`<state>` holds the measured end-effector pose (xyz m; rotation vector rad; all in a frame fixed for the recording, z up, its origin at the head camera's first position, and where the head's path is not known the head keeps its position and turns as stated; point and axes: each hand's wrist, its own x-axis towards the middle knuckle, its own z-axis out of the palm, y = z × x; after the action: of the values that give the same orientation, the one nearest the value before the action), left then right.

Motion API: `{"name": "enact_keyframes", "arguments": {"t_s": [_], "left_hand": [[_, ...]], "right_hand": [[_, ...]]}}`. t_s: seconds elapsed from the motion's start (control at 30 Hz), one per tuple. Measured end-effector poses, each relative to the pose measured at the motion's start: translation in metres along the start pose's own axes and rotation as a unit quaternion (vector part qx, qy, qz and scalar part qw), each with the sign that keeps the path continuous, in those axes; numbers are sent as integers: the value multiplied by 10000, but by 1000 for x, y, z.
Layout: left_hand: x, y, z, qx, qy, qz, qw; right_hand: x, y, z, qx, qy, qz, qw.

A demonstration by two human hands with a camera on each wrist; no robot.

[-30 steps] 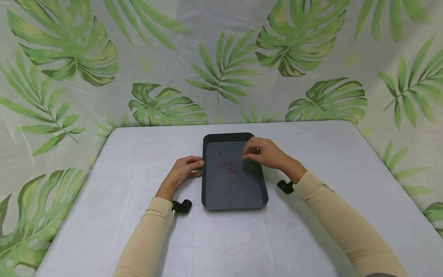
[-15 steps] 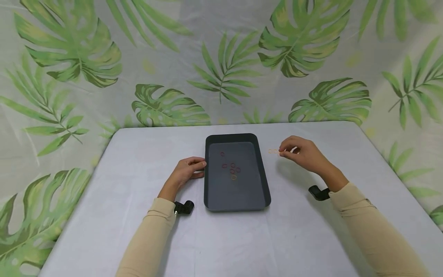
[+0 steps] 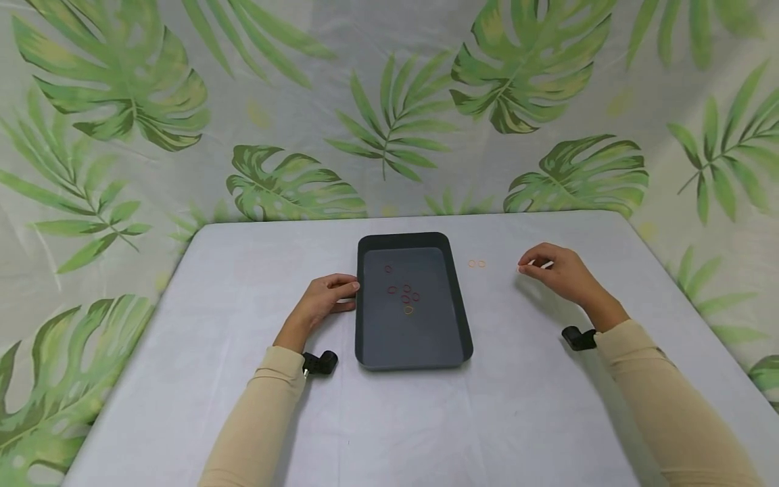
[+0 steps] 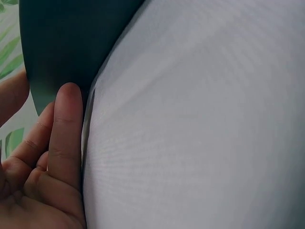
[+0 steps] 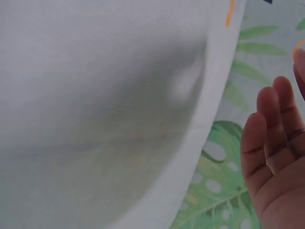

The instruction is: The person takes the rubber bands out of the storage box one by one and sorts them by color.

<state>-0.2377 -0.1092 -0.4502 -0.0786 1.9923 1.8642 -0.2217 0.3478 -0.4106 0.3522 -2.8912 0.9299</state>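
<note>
A dark grey rectangular tray (image 3: 414, 338) lies on the white-covered table. In it are several small red rubber bands (image 3: 392, 290) and one orange rubber band (image 3: 409, 310). My left hand (image 3: 322, 297) rests at the tray's left side, its extended fingers (image 4: 66, 129) against the outer wall in the left wrist view. To the right of the tray, my right hand (image 3: 556, 270) is raised over the cloth, thumb and index finger together. They pinch a thin orange rubber band (image 5: 296, 50), partly visible at the right edge of the right wrist view.
Two orange rubber bands (image 3: 477, 264) lie side by side on the tablecloth (image 3: 274, 250), between the tray and my right hand. Behind the table hangs a leaf-patterned cloth (image 3: 420, 88).
My right hand has moved from over the tray's right side out to the right, past the two orange bands, which it hid at first. My left hand stays at the tray.
</note>
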Motion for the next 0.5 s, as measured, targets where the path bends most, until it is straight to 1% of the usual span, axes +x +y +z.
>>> {"name": "enact_keyframes", "arguments": {"t_s": [0.1, 0.27, 0.5], "left_hand": [[0, 0, 0, 2, 13, -1, 10000], [1, -1, -1, -16, -15, 0, 10000], [2, -1, -1, -42, -32, -10, 10000]], "right_hand": [[8, 0, 2, -16, -173, 101, 9998], [26, -4, 5, -34, -493, 384, 9980], [44, -9, 14, 56, -641, 477, 9968]]}}
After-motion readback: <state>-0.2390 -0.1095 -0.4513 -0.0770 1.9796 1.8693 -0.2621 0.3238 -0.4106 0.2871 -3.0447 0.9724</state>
